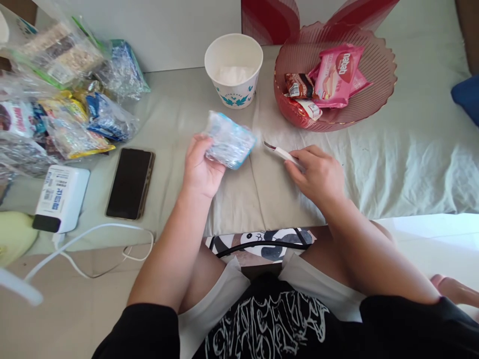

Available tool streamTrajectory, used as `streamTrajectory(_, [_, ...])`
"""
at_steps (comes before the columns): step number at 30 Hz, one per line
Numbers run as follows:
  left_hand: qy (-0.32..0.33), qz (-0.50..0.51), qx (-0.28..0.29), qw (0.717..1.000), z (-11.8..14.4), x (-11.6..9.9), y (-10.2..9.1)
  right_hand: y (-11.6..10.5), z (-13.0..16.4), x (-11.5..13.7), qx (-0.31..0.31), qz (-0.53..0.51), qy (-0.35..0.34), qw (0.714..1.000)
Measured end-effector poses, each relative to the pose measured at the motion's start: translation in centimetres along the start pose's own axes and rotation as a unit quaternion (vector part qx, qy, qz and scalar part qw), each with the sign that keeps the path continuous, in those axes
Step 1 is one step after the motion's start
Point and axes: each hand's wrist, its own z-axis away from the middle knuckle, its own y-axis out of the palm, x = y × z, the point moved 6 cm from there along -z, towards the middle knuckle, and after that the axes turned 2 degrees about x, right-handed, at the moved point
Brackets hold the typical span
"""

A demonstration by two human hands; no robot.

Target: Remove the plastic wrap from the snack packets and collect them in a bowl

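My left hand (202, 167) is closed on a crinkled plastic packet (232, 142), clear with pale blue edges, raised above the cloth. My right hand (318, 172) grips a small knife (279, 151) by its white handle, its short metal tip pointing left toward the packet without touching it. Just behind the packet stands a white paper tub (234, 92) with teal leaf prints and something white inside. A pink ribbed bowl (377, 65) sits behind my right hand, holding a pink wafer packet (339, 75) and several other wrapped snacks.
On the left lie a black phone (130, 183), a white power bank (63, 197) with a cable (101, 227), and a heap of bagged snacks (71, 124). A red panel (271, 20) stands behind the bowl. The cloth-covered surface (411, 174) ends near my knees.
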Motion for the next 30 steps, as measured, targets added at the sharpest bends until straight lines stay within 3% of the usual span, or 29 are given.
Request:
streamTrajectory(3, [-0.054,-0.006,0.061,0.997,1.8,1.2,2.4,0.1,-0.4,-0.6,-0.014,-0.007,-0.003,1.0])
streamTrajectory(6, [-0.049,-0.049,0.129,0.989,3.2,1.7,4.0,-0.1,-0.2,0.7,-0.001,-0.106,-0.079,0.991])
streamTrajectory(8, [0.003,-0.1,0.144,0.985,3.5,1.3,4.1,-0.3,0.1,2.0,0.025,-0.177,-0.135,0.975])
streamTrajectory(12, [0.159,-0.249,0.096,0.95,3.3,-0.8,3.1,-1.1,0.5,3.3,0.048,-0.206,-0.182,0.96])
streamTrajectory(15, [0.201,-0.355,0.127,0.904,3.2,-1.4,3.5,-2.0,0.3,2.7,0.021,-0.197,-0.156,0.968])
streamTrajectory(18, [0.188,-0.417,0.167,0.873,3.2,-1.2,4.2,-3.0,0.0,0.8,-0.043,-0.139,-0.055,0.988])
streamTrajectory(20, [0.18,-0.42,0.147,0.877,3.0,-1.2,3.9,-3.4,-0.2,-0.4,-0.07,-0.088,0.006,0.994])
streamTrajectory(22, [0.164,-0.39,0.092,0.901,2.6,-1.3,2.7,-3.5,-0.3,-1.2,-0.074,-0.065,0.04,0.994])
streamTrajectory(25, [0.139,-0.338,-0.034,0.93,1.7,-1.8,-0.4,-3.9,-0.5,-2.0,-0.076,-0.08,0.065,0.992])
streamTrajectory(27, [0.177,-0.331,-0.115,0.92,1.7,-3.0,-2.2,-4.9,-0.3,-1.9,-0.121,-0.106,0.053,0.985])
streamTrajectory(28, [0.215,-0.335,-0.131,0.908,2.0,-3.8,-2.5,-5.4,-0.1,-1.4,-0.146,-0.124,0.024,0.981])
streamTrajectory(30, [0.291,-0.373,-0.058,0.879,2.5,-4.8,-1.5,-5.8,0.2,0.2,-0.147,-0.157,-0.083,0.973])
